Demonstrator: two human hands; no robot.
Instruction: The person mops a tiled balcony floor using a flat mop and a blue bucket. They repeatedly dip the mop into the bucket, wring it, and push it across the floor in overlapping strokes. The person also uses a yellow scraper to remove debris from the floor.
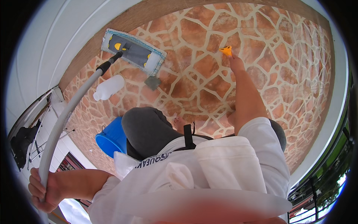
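At the lower left, my left hand (46, 190) grips the pale pole (67, 109) of a flat mop. The mop's grey head (134, 51), edged with a blue and white pad, lies at an angle on the patterned floor (208, 65) at the upper left. My right arm reaches forward over the floor, and my right hand (236, 63) holds a small yellow scraper (226, 51) against or just above the stone pattern. Its fingers are partly hidden by the wrist and the small scale.
A white plastic bottle (110, 86) lies on its side near a green-grey pad (152, 83). Left of my knee is a blue bucket (113, 137). A folding rack (37, 142) holding dark cloth stands at far left. White walls and a railing (313, 193) bound the floor.
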